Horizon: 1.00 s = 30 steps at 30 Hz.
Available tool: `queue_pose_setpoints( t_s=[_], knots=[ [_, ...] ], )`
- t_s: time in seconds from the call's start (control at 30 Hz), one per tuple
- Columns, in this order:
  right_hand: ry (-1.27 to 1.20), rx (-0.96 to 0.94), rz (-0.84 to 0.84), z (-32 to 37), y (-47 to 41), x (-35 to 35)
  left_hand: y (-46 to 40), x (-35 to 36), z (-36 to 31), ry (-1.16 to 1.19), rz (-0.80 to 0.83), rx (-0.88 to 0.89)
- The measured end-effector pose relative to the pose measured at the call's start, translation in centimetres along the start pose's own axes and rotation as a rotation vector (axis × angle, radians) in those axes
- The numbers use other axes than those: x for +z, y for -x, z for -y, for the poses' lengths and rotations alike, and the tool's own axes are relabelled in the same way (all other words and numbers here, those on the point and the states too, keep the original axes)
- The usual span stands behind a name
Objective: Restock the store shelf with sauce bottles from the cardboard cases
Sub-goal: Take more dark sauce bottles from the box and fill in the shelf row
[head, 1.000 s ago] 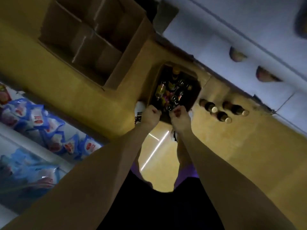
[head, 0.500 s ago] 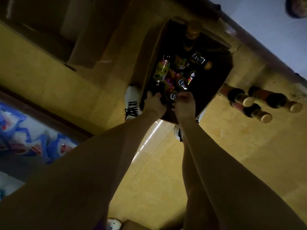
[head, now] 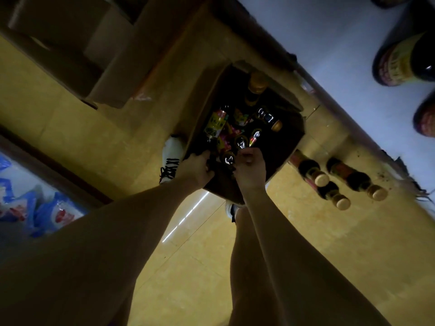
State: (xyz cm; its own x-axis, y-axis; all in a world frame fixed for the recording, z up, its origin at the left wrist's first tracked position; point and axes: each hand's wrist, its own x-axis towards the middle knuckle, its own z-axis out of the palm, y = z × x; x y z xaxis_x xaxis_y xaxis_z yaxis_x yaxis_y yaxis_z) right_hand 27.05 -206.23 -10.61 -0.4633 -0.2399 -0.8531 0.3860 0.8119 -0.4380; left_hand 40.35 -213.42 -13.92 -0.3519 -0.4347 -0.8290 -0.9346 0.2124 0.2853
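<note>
Down on the yellowish floor (head: 70, 128), an open cardboard case (head: 288, 147) holds a jumble of dark sauce bottles (head: 240, 128), some lying tilted, one standing with a gold cap at the far side. Both hands reach into the near edge of the case. The left hand (head: 196, 169) has its fingers curled down among the bottle tops at the case's near-left corner; its grip looks closed around a dark bottle neck, though the gloom makes it hard to be sure which bottle. The right hand (head: 250, 169) is just beside it, fingers curled and pinching the top of another dark bottle (head: 227, 158) near the case's front wall.

Right of the case, three more bottles (head: 339, 180) with pale caps stand close together on the floor, beside the base of the store shelf (head: 329, 43). Two large labelled bottles (head: 404, 62) sit on that shelf at the right edge. A second, larger cardboard case (head: 113, 74) lies open at the upper left. A white shoe with black laces (head: 170, 161) touches the case's left side. Blue packets (head: 47, 212) fill a low shelf at the far left.
</note>
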Motion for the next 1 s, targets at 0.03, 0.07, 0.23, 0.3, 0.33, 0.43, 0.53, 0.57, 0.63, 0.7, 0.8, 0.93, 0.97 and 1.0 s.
queue_pose_setpoints(
  t_s=[0.03,0.07,0.23,0.3,0.33,0.43,0.53,0.57,0.63,0.7,0.8,0.93,0.97,1.0],
  knots=[
    [0.014,-0.019,0.007,0.6,-0.1,-0.3,0.5,-0.2,-0.1,0.024,-0.024,-0.006],
    [0.019,-0.037,0.01,1.3,-0.3,-0.4,1.1,-0.4,-0.4,0.042,-0.052,-0.016],
    [0.046,-0.078,0.023,4.1,-0.7,-0.6,2.6,-3.0,-3.4,0.168,-0.279,-0.055],
    [0.061,-0.083,0.017,5.0,-0.7,-0.3,2.2,-4.3,-4.8,0.209,-0.353,-0.042],
    [0.062,-0.079,0.012,5.3,-0.8,-0.2,1.8,-5.0,-5.4,0.216,-0.367,-0.038],
    [0.04,-0.058,-0.021,6.5,-1.0,0.0,0.0,-7.1,-6.7,0.283,-0.325,-0.055],
    [0.071,-0.125,-0.082,7.6,-1.7,-0.1,-2.1,-8.5,-7.2,0.295,-0.292,-0.055],
    [0.089,-0.166,-0.1,8.1,-2.0,-0.1,-2.7,-8.7,-7.3,0.285,-0.283,-0.047],
    [0.126,-0.252,-0.122,8.9,-2.8,-0.1,-3.5,-8.9,-7.3,0.29,-0.286,-0.05],
    [0.142,-0.291,-0.146,9.9,-3.5,-0.1,-4.0,-9.0,-7.2,0.307,-0.307,-0.05],
    [0.161,-0.307,-0.194,11.5,-4.5,-0.4,-4.3,-9.3,-7.1,0.323,-0.309,-0.05],
    [0.305,-0.301,-0.123,13.3,-6.1,-0.5,-4.7,-10.2,-7.1,0.337,-0.27,-0.067],
    [0.356,-0.285,-0.086,13.5,-6.5,-0.5,-4.9,-10.5,-7.1,0.336,-0.255,-0.08],
    [0.403,-0.277,-0.055,13.7,-6.9,-0.5,-5.2,-10.7,-7.2,0.332,-0.24,-0.089]
  ],
)
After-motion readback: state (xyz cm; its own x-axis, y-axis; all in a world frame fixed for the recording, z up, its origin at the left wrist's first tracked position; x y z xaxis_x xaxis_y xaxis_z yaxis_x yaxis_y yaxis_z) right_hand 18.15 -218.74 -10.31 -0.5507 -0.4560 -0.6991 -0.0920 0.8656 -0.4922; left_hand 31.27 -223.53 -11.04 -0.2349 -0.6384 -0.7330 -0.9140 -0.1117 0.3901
